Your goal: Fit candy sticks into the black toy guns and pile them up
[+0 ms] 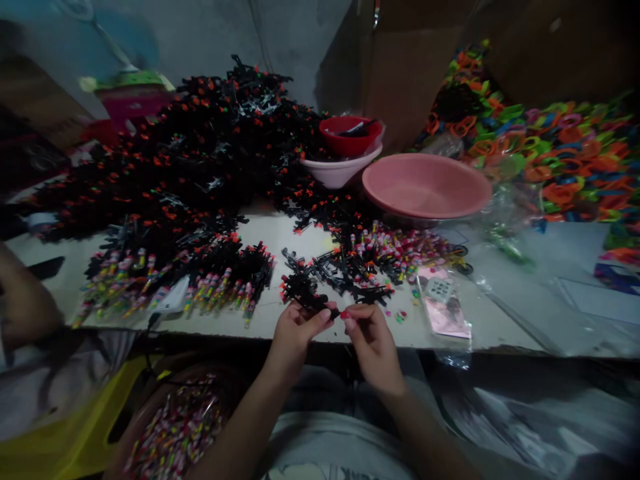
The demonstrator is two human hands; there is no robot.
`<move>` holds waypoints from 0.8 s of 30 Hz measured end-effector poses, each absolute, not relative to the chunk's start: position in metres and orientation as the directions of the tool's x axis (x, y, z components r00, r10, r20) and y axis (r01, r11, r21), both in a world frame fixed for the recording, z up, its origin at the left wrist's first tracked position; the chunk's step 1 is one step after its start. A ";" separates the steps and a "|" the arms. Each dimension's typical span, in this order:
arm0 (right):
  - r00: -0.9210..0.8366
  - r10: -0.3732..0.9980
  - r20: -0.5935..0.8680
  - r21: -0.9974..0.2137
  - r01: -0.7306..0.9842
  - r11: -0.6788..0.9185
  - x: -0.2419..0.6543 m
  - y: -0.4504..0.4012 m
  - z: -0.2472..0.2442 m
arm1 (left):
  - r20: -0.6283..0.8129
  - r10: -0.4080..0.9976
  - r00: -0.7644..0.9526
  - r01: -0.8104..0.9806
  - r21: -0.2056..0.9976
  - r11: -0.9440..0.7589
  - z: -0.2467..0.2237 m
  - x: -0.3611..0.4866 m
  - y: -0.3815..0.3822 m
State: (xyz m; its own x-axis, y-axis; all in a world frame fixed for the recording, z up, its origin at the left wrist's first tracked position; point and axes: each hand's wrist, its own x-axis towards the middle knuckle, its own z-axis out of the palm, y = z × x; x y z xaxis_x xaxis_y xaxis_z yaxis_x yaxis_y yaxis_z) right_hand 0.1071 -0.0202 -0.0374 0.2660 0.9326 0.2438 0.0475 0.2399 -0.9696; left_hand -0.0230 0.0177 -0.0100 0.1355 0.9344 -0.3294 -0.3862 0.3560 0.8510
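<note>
My left hand (294, 335) is closed at the table's front edge, gripping a small black plastic toy gun (333, 313) between thumb and fingers. Facing it, my right hand (374, 341) pinches a tiny red piece (344, 315) close to the end of the black toy gun; whether the two touch I cannot tell. Just beyond my left fingers lies a small heap of black toy guns (303, 288) with orange tips. To the right of it are more loose black toy guns (367, 291) and a pile of small pink, white and yellow figures (400, 250).
A large black heap (200, 147) fills the back left. Behind my hands stand a pink basin (425, 187) and a red bowl (350, 141). Colourful plastic pieces (565, 147) are piled at right. Another person's arm (27, 293) is at left, and a tub of figures (175, 427) sits below.
</note>
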 end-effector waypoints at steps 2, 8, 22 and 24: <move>0.280 0.921 0.272 -0.962 0.074 0.262 0.107 -0.021 -0.039 | -0.318 0.939 0.131 -0.372 0.862 0.344 -0.010 -0.023 0.016; 0.294 0.873 0.389 -0.897 0.336 0.286 0.105 -0.025 -0.037 | -0.321 0.943 0.092 -0.355 0.874 0.332 -0.008 -0.020 0.011; 0.145 0.881 0.450 -0.794 0.516 0.320 0.106 -0.026 -0.031 | -0.323 0.945 0.051 -0.399 0.861 0.316 -0.008 -0.015 0.004; 0.092 0.890 0.447 -0.772 0.541 0.332 0.106 -0.025 -0.035 | -0.357 0.933 0.044 -0.416 0.843 0.342 -0.009 -0.014 0.004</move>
State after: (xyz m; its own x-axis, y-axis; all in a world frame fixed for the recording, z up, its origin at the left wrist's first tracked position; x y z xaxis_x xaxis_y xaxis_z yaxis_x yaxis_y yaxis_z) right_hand 0.1060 -0.0246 -0.0349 0.0924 0.8896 0.4473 0.5412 0.3322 -0.7725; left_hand -0.0144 0.0043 -0.0095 0.0435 0.9330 -0.3572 -0.4157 0.3420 0.8428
